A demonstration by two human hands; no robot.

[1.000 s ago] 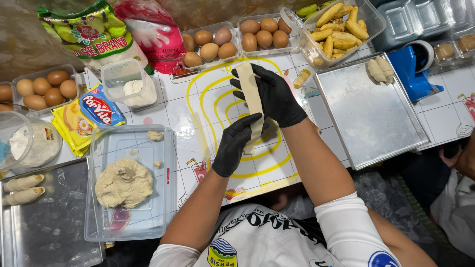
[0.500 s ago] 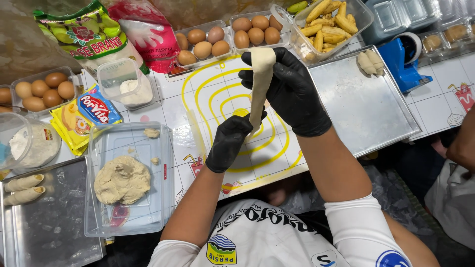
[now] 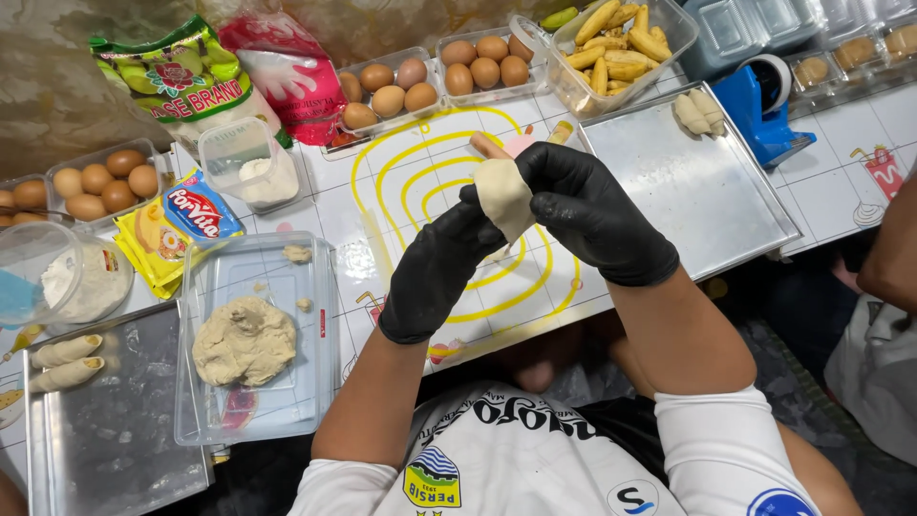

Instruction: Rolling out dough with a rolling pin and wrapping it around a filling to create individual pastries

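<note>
My left hand and right hand, both in black gloves, met above the middle of the counter. Half a second before, I had held a long strip of dough stretched upright between them; now that strip was gathered into a short, plump dough roll. I judged the wrapping nearly complete. The fingers of both hands were curled closed around the roll, left from seven o'clock, right from three o'clock.

At nine o'clock from my hands sat a clear plastic tray holding a lump of dough. Farther left, at eight o'clock, a metal tray carried two finished rolls. At two o'clock lay a second metal tray with more shaped rolls at its far corner. Farthest off, at twelve o'clock, stood cartons of brown eggs and a clear tub of banana pieces.
</note>
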